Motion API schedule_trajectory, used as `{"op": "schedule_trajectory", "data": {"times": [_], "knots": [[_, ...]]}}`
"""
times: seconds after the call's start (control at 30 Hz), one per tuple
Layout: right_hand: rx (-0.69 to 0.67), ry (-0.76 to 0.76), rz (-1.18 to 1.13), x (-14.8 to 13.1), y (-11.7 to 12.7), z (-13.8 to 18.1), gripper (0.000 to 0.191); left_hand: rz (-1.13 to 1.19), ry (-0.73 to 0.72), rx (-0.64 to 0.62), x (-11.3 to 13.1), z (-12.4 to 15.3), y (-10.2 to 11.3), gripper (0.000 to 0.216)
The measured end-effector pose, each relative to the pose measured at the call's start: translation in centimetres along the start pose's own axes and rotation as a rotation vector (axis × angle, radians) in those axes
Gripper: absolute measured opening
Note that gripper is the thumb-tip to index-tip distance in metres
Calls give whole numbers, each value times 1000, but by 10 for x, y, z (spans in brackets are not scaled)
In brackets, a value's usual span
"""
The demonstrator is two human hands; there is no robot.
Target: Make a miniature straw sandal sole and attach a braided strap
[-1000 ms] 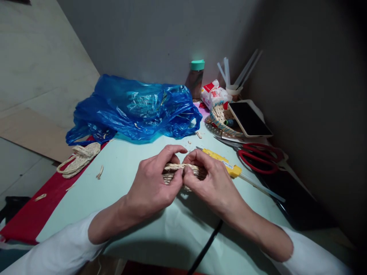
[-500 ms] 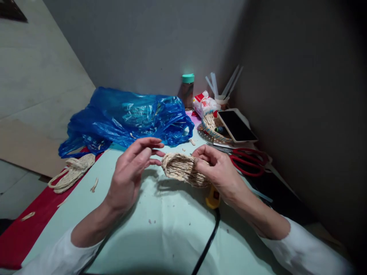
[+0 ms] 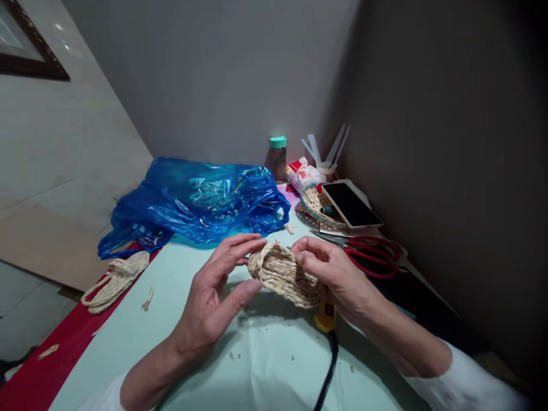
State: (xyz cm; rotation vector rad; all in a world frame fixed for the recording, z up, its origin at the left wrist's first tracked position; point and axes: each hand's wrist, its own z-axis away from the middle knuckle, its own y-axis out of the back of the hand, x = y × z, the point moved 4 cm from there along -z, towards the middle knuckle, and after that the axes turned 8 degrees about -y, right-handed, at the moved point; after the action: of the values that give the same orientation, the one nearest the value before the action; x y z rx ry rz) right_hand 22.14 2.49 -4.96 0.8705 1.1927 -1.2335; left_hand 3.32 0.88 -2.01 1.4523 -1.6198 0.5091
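A small oval woven straw basket [image 3: 285, 275], made of braided cord and hollow on the side facing me, is held above the table. My right hand [image 3: 329, 265] pinches its upper right rim between thumb and fingers. At its left end, my left hand [image 3: 218, 297] has its fingers stretched out and thumb apart, with the fingertips at the basket's edge; I cannot tell how firmly they touch. Below the right hand lies a yellow tool with a red switch [image 3: 325, 317] and a black cord [image 3: 329, 371], partly hidden, resembling a glue gun.
Behind my hands spreads a blue plastic bag [image 3: 201, 200]. Red-handled scissors [image 3: 372, 257], a phone [image 3: 353, 205] on a shallow woven tray [image 3: 314, 208], a tissue pack [image 3: 303, 174] and a green-lidded jar [image 3: 278, 160] stand right of it. A straw cord bundle [image 3: 120, 282] lies left.
My left hand has come closer to the basket's left end, its thumb now lowered and spread. The basket has tilted, its right end lower. The camera view has shifted upward.
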Motion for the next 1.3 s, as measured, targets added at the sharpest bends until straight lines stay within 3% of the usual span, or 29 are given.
{"op": "schedule_trajectory", "data": {"times": [0.3,0.83,1.0,1.1,1.2,1.3], "knots": [[-46,-32,34,-4,-6,5,20,-48,-5,-174,1,-4,1,51],[-59,-32,97,-5,-9,5,12,9,-52,-120,0,-5,1,35],[-25,61,229,-13,-1,5,9,237,128,-173,-4,-6,1,50],[-20,171,421,-22,1,8,7,420,276,-122,-10,-9,4,54],[-46,228,617,-26,-3,13,5,346,474,-92,-21,-8,5,40],[-46,246,754,-26,-10,17,5,143,476,-215,-19,-8,-1,26]]}}
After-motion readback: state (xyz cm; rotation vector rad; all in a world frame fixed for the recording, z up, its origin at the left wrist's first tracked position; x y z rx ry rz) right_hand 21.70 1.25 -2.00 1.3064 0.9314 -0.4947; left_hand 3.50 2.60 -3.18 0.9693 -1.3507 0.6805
